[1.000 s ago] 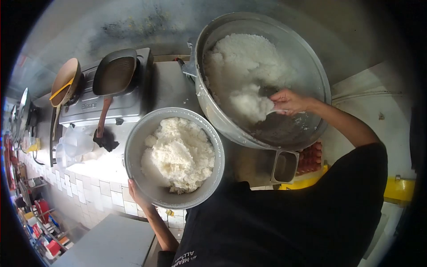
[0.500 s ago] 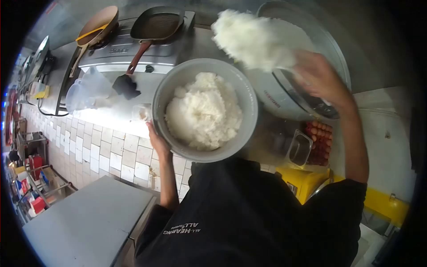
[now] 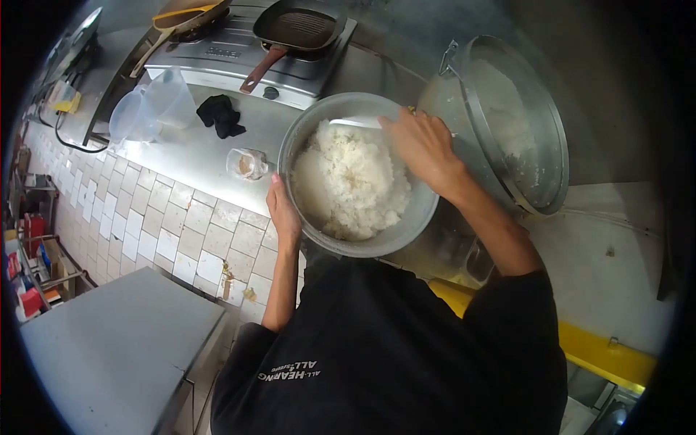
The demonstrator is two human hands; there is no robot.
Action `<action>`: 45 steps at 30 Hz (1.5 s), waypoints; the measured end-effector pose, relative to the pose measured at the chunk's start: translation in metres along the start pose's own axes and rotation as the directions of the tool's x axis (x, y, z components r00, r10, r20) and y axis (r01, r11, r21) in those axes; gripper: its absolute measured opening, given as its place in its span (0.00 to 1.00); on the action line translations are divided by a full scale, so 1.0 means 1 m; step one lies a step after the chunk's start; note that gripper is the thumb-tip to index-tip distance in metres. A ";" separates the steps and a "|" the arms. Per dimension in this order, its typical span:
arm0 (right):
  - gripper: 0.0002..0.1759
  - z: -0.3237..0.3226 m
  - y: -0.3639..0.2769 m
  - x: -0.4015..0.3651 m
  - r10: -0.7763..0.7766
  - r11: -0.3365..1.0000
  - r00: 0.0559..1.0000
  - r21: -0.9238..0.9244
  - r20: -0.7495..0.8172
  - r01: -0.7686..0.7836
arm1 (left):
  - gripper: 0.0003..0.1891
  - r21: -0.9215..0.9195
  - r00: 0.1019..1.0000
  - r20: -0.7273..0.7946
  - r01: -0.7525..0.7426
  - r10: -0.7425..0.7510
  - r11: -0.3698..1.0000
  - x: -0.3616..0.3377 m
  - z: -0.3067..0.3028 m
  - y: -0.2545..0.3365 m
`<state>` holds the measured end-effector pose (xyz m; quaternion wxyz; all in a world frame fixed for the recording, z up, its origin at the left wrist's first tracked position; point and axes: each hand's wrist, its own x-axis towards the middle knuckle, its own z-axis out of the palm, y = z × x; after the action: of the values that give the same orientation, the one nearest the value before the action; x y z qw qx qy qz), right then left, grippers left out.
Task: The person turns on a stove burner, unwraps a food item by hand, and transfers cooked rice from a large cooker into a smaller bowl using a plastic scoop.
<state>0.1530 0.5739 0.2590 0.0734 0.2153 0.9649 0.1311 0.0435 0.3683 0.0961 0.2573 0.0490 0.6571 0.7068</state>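
A large grey bowl (image 3: 429, 206) holds a heap of white rice (image 3: 355, 174). My left hand (image 3: 283, 210) grips the bowl's left side, fingers hidden beneath it. Over the upper right of the bowl, my right hand (image 3: 428, 148) is closed round a white paddle (image 3: 357, 122), whose blade lies against the rice. Just right of the bowl is a large metal pot (image 3: 475, 109) with a raised round lid or rim, and white grains cling inside it.
A stove (image 3: 217, 54) carries a grill pan (image 3: 297, 29) and a frying pan (image 3: 190, 20). On the steel counter are plastic jugs (image 3: 170, 98), a black cloth (image 3: 220, 116) and a small clear cup (image 3: 246, 164). A grey surface (image 3: 116, 348) stands at lower left.
My right hand has come down and left from above the pot to the bowl, and the clump of rice on the paddle is gone. The view has shifted, and the bowl sits slightly further right.
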 end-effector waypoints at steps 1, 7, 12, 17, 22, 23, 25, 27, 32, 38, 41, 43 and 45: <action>0.18 -0.008 0.003 -0.005 0.005 1.000 1.000 -0.002 -0.005 -0.005 | 0.26 -0.011 1.000 0.007 -0.029 0.029 1.000 0.002 0.001 0.001; 0.14 -0.059 0.037 -0.049 -0.033 0.997 0.993 0.080 0.115 0.024 | 0.24 0.038 0.997 0.049 -0.068 0.066 0.997 0.005 0.002 0.003; 0.17 -0.135 0.100 -0.112 0.028 0.871 0.991 0.483 0.133 -0.089 | 0.22 0.079 0.987 0.109 -0.130 0.121 0.988 0.007 0.002 0.003; 0.12 -0.142 0.195 -0.169 0.351 0.931 0.936 0.117 -0.023 -0.346 | 0.23 0.051 0.992 0.057 -0.118 0.115 0.992 0.004 0.010 0.007; 0.13 -0.077 0.301 -0.123 0.359 0.930 0.914 0.012 0.192 -0.368 | 0.24 0.084 0.991 0.096 -0.106 0.098 0.991 -0.003 0.014 0.018; 0.13 -0.034 0.329 -0.106 0.285 0.959 0.958 -0.001 0.044 -0.285 | 0.24 0.114 0.995 0.102 -0.016 0.004 0.993 -0.001 0.008 0.015; 0.12 -0.012 0.344 -0.075 0.191 0.979 0.982 -0.066 -0.009 -0.191 | 0.24 0.093 0.993 0.120 -0.008 -0.003 0.996 0.002 0.004 0.009; 0.10 -0.015 0.335 -0.032 0.041 0.989 0.994 -0.136 -0.099 -0.055 | 0.24 0.071 0.992 0.128 -0.002 -0.007 0.997 0.004 0.004 0.007; 0.02 -0.017 0.301 0.029 -0.179 0.918 0.983 -0.353 0.036 0.180 | 0.24 0.197 0.996 -0.084 0.006 0.011 0.980 -0.005 0.022 0.016; 0.06 0.008 0.311 0.047 -0.390 0.879 0.921 -0.286 0.028 0.381 | 0.27 0.216 0.995 0.037 0.084 -0.094 0.973 0.001 0.006 0.014; 0.10 0.016 0.314 0.054 -0.388 0.880 0.916 -0.254 0.101 0.401 | 0.26 0.411 0.973 0.037 -0.222 0.227 0.884 0.000 0.008 0.006; 0.10 0.025 0.320 0.061 -0.427 0.874 0.897 -0.200 0.115 0.442 | 0.27 0.376 0.979 0.031 -0.199 0.202 0.905 0.003 0.009 0.005; 0.09 0.031 0.320 0.068 -0.425 0.869 0.889 -0.196 0.170 0.454 | 0.27 0.342 0.985 0.027 -0.168 0.169 0.925 0.003 0.006 0.001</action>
<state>0.2253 0.8898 0.3144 0.1844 -0.0125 0.9604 0.2084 0.0430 0.3750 0.0967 0.1824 0.1484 0.7639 0.6010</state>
